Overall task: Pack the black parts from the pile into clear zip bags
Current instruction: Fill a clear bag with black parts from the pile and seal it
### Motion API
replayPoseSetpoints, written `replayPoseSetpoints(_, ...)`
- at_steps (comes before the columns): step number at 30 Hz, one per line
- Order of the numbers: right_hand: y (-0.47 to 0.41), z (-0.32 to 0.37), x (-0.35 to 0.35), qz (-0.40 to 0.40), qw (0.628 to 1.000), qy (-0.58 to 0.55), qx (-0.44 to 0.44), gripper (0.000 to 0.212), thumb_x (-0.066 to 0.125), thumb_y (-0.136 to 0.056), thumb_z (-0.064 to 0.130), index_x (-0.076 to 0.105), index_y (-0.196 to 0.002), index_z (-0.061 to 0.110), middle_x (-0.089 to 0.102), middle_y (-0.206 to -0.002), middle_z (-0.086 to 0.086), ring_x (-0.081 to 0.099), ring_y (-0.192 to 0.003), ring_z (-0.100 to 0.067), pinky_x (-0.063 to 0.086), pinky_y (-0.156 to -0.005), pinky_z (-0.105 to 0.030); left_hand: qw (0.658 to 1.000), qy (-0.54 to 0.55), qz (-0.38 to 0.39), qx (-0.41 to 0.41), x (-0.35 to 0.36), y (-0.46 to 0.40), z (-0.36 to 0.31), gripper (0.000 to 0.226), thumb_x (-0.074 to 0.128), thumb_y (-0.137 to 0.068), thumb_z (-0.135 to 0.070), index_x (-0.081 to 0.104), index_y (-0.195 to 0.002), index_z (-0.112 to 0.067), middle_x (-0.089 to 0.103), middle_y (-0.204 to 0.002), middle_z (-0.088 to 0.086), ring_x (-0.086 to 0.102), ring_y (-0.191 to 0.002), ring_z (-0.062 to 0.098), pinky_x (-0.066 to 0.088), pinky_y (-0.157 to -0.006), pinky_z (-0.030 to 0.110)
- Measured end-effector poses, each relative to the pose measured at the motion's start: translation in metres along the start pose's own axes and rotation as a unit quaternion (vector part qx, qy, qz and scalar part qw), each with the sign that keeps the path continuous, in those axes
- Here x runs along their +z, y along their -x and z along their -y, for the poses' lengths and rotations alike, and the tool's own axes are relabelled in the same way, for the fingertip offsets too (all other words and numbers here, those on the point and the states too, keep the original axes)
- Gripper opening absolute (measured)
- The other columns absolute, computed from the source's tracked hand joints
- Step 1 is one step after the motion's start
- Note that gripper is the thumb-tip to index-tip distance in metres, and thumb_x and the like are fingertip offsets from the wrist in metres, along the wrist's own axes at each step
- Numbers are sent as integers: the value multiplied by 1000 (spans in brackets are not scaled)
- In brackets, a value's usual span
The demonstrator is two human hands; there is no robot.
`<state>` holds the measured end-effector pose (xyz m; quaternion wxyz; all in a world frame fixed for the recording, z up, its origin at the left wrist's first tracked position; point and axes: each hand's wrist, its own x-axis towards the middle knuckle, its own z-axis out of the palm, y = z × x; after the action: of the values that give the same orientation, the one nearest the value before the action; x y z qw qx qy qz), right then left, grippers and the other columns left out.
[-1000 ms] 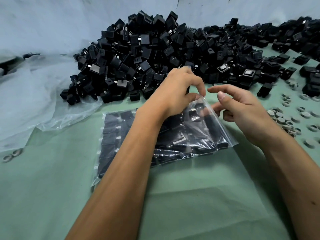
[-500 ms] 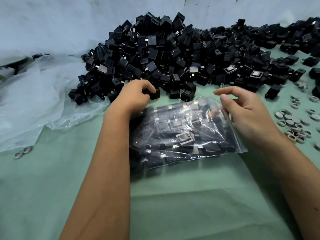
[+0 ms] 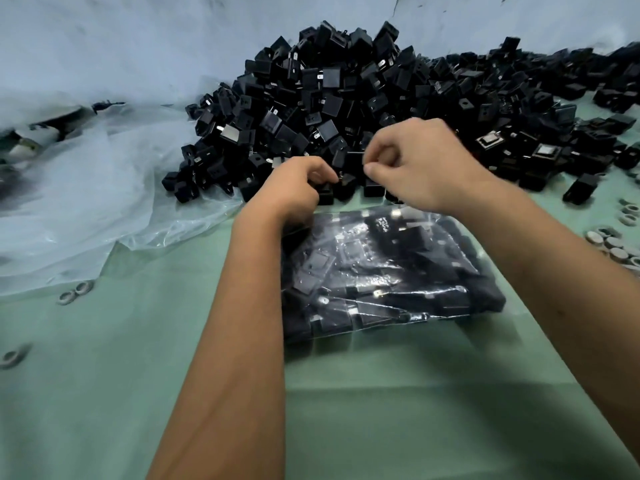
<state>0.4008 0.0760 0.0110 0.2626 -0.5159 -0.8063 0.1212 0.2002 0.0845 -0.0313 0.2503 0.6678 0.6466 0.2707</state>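
Observation:
A big pile of black parts (image 3: 346, 98) lies against the back wall. In front of it a clear zip bag (image 3: 388, 271) filled with black parts lies flat on the green table cover (image 3: 104, 393). Neither hand touches the bag. My left hand (image 3: 294, 188) is at the pile's front edge, fingers curled round a black part (image 3: 327, 195). My right hand (image 3: 419, 164) is just to the right and slightly higher, thumb and forefinger pinching another black part (image 3: 351, 161) at the pile's edge.
A crumpled clear plastic sheet (image 3: 86, 202) covers the table's left side. Grey rings (image 3: 613, 244) lie scattered at the right edge, and a few more grey rings (image 3: 72, 296) lie at the left. A pale wall (image 3: 138, 46) stands behind the pile.
My right hand let go of the bag's right end and moved up to the pile's front edge beside my left hand. The bag now lies flat between my forearms.

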Motion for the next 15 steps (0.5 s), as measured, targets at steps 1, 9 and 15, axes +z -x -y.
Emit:
replayPoseSetpoints(1,-9,4,7,32,999,18,-9,8,70,-94,25,77,-98,25,72,-85,7,68,-84,-13,54,-80,-28,1000,6,7,12,1,0,-2,55,41,-87,17,71,-109,-24,65,-120,1,61,-103,17,45,-73,23)
replayPoseSetpoints(9,-52,21,45,136,984,115,-1,28,79,-87,31,72,-113,22,71,-107,-8,66,-99,-30,56,-88,-37,998,57,-26,-31,4,-7,2,44,48,-86,12,57,-114,-21,63,-97,3,59,-111,28,52,-103,48)
replayPoseSetpoints(15,-59,31,65,162,955,248,-18,29,79,-88,34,65,-104,14,57,-96,-10,55,-83,-32,46,-71,-36,995,58,-69,-40,-1,-5,0,39,41,-87,8,55,-109,-21,58,-97,-2,64,-104,28,55,-94,47)
